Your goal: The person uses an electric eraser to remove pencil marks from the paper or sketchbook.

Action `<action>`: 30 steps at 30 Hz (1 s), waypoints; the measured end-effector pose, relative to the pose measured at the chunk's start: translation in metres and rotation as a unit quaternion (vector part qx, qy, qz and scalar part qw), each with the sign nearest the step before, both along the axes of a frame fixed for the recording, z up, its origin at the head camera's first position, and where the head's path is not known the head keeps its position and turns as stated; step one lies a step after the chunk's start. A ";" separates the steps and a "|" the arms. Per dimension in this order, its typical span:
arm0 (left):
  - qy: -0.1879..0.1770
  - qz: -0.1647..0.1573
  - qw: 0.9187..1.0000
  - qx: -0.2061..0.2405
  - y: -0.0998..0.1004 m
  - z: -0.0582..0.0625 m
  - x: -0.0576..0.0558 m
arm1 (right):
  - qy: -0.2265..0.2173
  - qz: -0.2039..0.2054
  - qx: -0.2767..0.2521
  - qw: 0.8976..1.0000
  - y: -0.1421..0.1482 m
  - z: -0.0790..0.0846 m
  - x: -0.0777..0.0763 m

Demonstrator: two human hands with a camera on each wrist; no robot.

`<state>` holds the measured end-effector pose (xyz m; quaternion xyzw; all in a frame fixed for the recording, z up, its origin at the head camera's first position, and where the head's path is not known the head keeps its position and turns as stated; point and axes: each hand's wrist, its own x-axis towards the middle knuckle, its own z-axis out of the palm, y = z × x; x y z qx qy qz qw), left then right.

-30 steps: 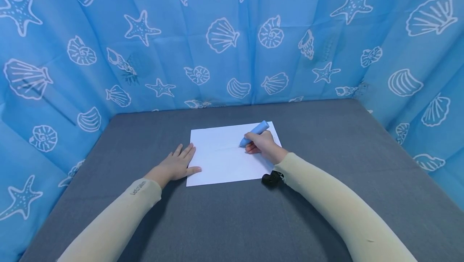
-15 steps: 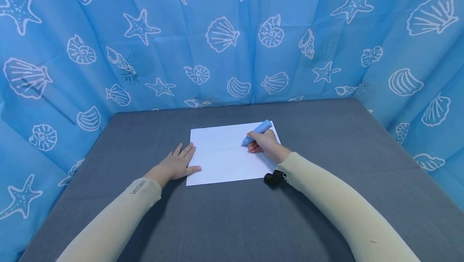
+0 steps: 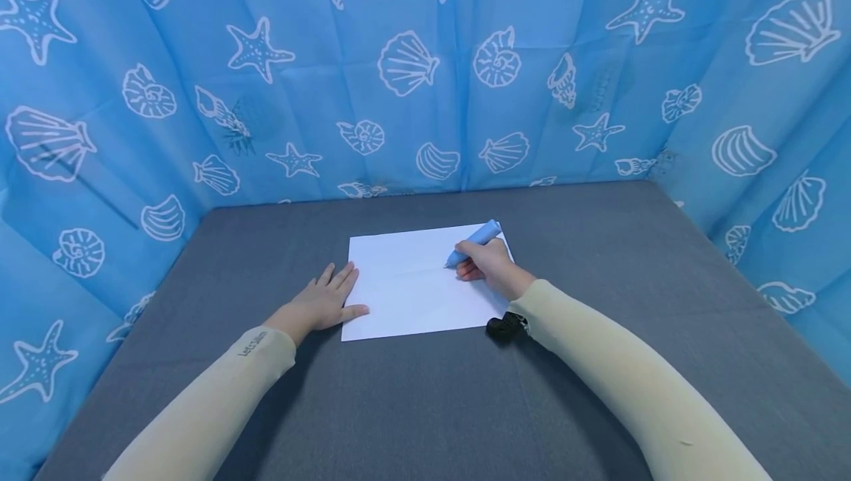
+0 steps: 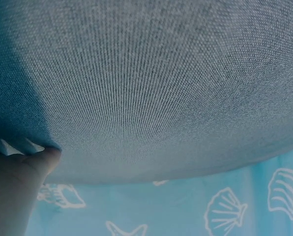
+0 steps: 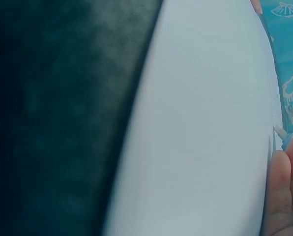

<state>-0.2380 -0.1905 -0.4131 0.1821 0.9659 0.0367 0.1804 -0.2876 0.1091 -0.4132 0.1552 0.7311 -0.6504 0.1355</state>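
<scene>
A white sheet of paper (image 3: 399, 296) lies on the grey cloth. My left hand (image 3: 322, 304) rests flat at its left edge, fingers spread and the thumb over the sheet. Between the fingers and thumb of my right hand (image 3: 488, 267) is a thick blue pen (image 3: 484, 233), tilted with its rear end up and to the right. Its pointed pale tip (image 5: 279, 131) is right at the paper in the right wrist view. A faint line (image 3: 419, 271) runs across the sheet to the left of the tip. In the left wrist view only part of the left hand (image 4: 18, 182) shows.
Grey cloth covers the table (image 3: 412, 407). A blue curtain (image 3: 452, 119) with white shells and starfish stands behind and at both sides. A small black device (image 3: 503, 328) sits under the right wrist, by the sheet's lower right corner.
My right hand has slid slightly to the right over the paper with the blue pen, mostly in the first half second. The left hand and the sheet stay in place.
</scene>
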 end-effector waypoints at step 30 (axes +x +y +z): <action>0.002 -0.001 1.000 0.003 -0.002 -0.001 0.000 | 0.007 0.005 -0.005 1.000 -0.005 0.000 -0.001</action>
